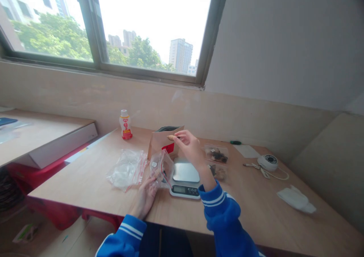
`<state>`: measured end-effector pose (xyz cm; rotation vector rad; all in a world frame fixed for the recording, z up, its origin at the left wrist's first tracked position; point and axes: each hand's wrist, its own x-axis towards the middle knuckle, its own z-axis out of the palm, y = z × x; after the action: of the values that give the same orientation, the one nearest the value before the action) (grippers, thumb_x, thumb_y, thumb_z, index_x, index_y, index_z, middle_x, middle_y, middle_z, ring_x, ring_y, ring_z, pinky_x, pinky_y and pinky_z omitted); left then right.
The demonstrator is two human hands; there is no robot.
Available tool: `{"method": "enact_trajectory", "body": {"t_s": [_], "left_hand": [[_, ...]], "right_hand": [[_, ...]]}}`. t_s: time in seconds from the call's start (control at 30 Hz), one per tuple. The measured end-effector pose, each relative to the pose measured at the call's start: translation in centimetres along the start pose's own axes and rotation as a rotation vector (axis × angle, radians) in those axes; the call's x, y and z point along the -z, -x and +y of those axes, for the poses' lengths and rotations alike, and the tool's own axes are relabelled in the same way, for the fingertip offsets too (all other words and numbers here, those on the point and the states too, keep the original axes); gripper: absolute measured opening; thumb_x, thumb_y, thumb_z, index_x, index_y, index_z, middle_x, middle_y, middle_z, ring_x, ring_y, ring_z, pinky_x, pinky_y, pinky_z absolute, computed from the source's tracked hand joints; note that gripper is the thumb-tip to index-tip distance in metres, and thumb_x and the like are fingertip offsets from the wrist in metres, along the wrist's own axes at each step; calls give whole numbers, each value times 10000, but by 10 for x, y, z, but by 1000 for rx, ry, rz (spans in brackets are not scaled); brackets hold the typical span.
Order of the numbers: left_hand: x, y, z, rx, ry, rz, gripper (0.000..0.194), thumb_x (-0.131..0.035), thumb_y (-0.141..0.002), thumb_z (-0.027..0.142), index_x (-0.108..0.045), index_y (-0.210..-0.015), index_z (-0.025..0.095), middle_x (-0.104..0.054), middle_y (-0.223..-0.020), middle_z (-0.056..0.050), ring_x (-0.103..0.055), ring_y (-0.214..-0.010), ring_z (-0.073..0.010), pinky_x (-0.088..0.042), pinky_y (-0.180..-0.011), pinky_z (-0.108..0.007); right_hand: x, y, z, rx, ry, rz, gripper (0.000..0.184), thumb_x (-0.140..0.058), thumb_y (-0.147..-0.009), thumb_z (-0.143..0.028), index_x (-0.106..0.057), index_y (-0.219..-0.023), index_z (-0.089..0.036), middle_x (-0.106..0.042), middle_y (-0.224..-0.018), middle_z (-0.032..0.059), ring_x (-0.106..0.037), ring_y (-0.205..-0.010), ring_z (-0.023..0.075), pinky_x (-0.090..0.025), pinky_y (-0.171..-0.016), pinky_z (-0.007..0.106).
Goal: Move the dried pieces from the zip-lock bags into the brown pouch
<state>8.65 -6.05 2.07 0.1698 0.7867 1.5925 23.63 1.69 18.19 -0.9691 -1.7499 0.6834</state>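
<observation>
My left hand (145,196) grips the lower edge of a clear zip bag (161,169) with red-striped seals, which stands up beside a digital kitchen scale (184,177). My right hand (189,148) is raised above the scale's steel platform, pinching a small tan piece (170,137) between thumb and fingertips. That piece is next to the top of a kraft paper pouch (163,143) with a red label. Nothing lies on the platform.
On the wooden table (85,177) lie a flat zip bag (127,169), bags of dark dried pieces (216,154), a white round device with cable (267,162), a white cloth (295,200) and a bottle (125,125). A wall and window stand behind.
</observation>
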Motion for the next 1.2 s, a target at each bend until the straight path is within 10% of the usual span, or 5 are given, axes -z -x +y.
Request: {"method": "enact_trajectory", "body": {"t_s": [0.23,0.4,0.67,1.2], "left_hand": [[7,-3,-1,24,0,-28,427,-514,-797,-2,-578,-1206,99,-713,-1069,-141,-710,-896,-196,-590,-739,-232],[6,-3,0,30,2,-45,459,-526,-800,-2,-557,-1246,100,-709,-1089,-135,-698,-952,-199,-582,-760,-220],[7,-4,-5,-11,-51,-94,503,-620,-785,29,-554,-1264,170,-691,-1148,-103,-686,-980,-184,-567,-833,-237],[8,-4,-4,-39,1,-40,481,-573,-784,-8,-586,-1207,221,-696,-1118,-63,-682,-969,-145,-559,-820,-197]], "right_hand": [[-21,-54,0,152,378,-14,147,-592,-873,-284,-687,-962,-214,-683,-1004,77,-551,-1017,233,-389,-946,375],[-27,-5,12,154,162,160,253,-430,-930,-253,-661,-1012,-192,-652,-1033,80,-578,-978,195,-428,-910,331],[-46,74,60,-169,5,-222,175,-536,-835,-209,-709,-832,-184,-682,-836,40,-632,-743,169,-478,-714,278],[-71,101,78,-385,-258,-17,147,-629,-717,-253,-684,-824,-170,-699,-728,41,-618,-611,179,-485,-603,294]]}}
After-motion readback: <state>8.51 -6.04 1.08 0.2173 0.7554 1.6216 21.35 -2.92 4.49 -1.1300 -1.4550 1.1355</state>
